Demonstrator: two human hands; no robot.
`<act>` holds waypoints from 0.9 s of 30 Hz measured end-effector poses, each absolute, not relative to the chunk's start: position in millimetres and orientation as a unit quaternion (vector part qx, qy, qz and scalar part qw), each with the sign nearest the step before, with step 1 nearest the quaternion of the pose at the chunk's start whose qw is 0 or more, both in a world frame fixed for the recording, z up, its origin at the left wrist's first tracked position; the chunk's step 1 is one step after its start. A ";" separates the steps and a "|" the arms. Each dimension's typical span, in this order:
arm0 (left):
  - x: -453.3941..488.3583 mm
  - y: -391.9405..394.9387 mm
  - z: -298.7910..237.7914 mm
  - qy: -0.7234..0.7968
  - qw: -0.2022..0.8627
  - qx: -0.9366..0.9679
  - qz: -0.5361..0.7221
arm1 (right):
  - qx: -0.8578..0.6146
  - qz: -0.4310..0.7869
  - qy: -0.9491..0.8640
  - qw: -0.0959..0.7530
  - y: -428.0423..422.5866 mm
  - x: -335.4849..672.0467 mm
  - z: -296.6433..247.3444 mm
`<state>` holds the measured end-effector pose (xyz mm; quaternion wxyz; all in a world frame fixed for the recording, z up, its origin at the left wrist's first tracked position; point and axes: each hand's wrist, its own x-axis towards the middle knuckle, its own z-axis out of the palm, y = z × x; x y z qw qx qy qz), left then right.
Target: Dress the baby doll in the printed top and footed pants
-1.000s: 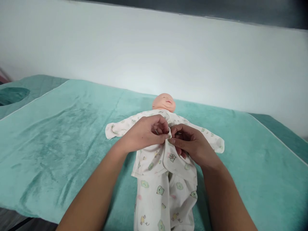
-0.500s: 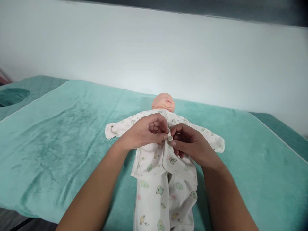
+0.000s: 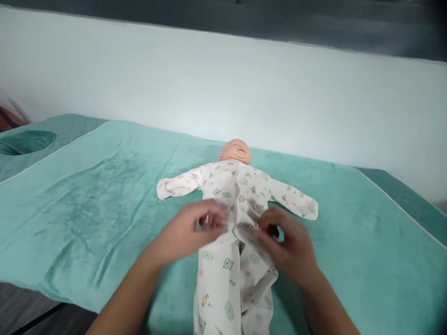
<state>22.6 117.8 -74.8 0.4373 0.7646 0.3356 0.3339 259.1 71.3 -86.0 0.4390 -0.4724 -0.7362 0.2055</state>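
A baby doll (image 3: pixel 236 151) lies on its back, dressed in a white baby shirt (image 3: pixel 225 186) and matching trousers (image 3: pixel 218 288) printed with small green bears. The shirt's front edges meet along the middle of the chest. My left hand (image 3: pixel 197 228), blurred by motion, hovers over the shirt's lower left side with thumb and fingers curved and apart. My right hand (image 3: pixel 288 242) is at the lower right of the shirt, thumb and forefinger bent toward the cloth. Blur hides whether those fingertips grip the fabric.
A teal plush cover (image 3: pixel 104 200) lies over the bed, with a round hole (image 3: pixel 30 142) at the far left. Behind it stands a white wall (image 3: pixel 209 88) with a dark band above. Dark floor (image 3: pixel 35 309) shows at the lower left.
Both hands have come off the fastening at the shirt's chest and moved down and apart. The shirt front now lies flatter, and its chest is uncovered to view.
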 end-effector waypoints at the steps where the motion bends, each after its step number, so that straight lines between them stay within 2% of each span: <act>1: 19.6 102.0 -81.1 0.340 0.392 0.789 0.329 | -0.483 0.162 -0.758 0.408 56.7 259.9 -94.0; 4: 18.2 66.8 -96.6 0.387 0.249 0.820 0.342 | -0.535 0.079 -0.758 0.365 23.3 261.6 -113.6; 7: 26.0 55.9 -100.4 0.418 0.118 0.830 0.350 | -0.551 0.051 -0.751 0.360 12.1 261.8 -114.3; 9: 31.1 55.2 -96.1 0.414 0.073 0.836 0.354 | -0.543 0.041 -0.751 0.375 11.7 261.4 -105.5; 12: 31.7 48.2 -87.7 0.416 0.107 0.809 0.401 | -0.535 0.003 -0.748 0.393 7.4 260.9 -92.0; 14: 26.6 35.5 -86.8 0.426 0.152 0.792 0.409 | -0.519 0.000 -0.778 0.353 -3.2 261.6 -89.6; 17: 14.3 4.5 -97.0 0.435 0.188 0.798 0.372 | -0.505 0.064 -0.810 0.291 -31.7 264.7 -96.4; 20: 5.4 -35.7 -117.5 0.429 0.215 0.813 0.330 | -0.523 0.167 -0.789 0.275 -66.3 265.3 -109.3; 24: 9.3 -78.3 -147.4 0.444 0.156 0.827 0.309 | -0.523 0.226 -0.775 0.275 -95.7 250.3 -126.5; 27: 15.2 -88.3 -159.2 0.463 0.113 0.814 0.331 | -0.521 0.250 -0.751 0.321 -101.9 237.4 -127.1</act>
